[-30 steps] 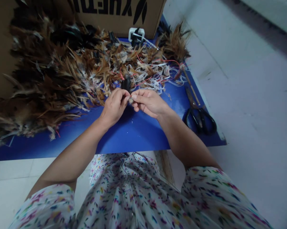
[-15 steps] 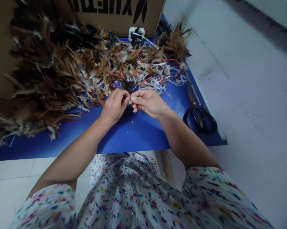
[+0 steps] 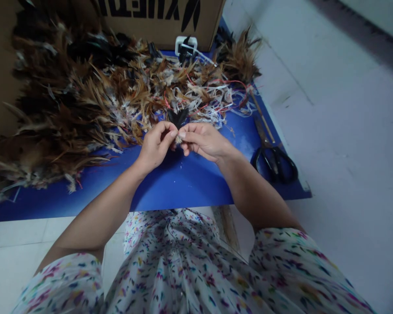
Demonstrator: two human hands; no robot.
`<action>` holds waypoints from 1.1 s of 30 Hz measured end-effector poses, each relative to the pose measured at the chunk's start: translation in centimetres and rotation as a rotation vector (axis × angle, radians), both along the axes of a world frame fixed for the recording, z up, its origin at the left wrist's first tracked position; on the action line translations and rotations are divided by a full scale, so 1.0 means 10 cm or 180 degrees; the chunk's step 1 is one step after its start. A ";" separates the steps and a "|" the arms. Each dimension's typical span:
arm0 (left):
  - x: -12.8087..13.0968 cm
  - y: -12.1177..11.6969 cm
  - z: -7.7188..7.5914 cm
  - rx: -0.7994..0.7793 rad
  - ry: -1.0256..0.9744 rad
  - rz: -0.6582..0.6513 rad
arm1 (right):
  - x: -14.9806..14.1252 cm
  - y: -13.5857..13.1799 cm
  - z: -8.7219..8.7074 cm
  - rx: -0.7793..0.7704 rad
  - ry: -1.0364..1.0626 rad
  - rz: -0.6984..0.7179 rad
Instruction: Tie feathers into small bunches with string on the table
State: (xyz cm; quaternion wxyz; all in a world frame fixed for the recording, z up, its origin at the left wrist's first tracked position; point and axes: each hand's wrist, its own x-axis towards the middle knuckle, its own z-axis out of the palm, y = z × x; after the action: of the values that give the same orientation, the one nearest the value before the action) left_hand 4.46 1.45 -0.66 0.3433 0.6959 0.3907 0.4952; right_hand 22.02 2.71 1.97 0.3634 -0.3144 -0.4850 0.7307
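My left hand (image 3: pixel 156 146) and my right hand (image 3: pixel 203 140) meet over the blue table (image 3: pixel 180 183), fingertips pinched together on the base of a small black feather tuft (image 3: pixel 178 117). The tuft's dark vanes fan out just above my fingers. Behind the hands lies a big heap of brown and black feathers (image 3: pixel 72 96) mixed with white and red strips (image 3: pixel 212 100).
Black-handled scissors (image 3: pixel 271 159) lie at the table's right edge, a thin stick (image 3: pixel 261 115) beside them. A cardboard box (image 3: pixel 164 19) stands at the back with a small white holder (image 3: pixel 185 46) before it. Pale floor (image 3: pixel 340 131) lies to the right.
The black tuft has spread wider above my fingers. My left fingers have loosened and curled back a little while the pinch stays in place.
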 end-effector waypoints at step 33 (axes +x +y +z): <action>-0.09 -0.01 0.03 0.1391 0.1612 0.0686 | -0.05 0.01 -0.08 0.0256 -0.0191 -0.0378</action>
State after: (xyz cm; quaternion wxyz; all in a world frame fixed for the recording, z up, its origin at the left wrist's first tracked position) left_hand 3.59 1.39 -0.39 0.0242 0.8084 0.4195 0.4122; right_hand 21.56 2.76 1.16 0.4037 -0.3495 -0.5051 0.6780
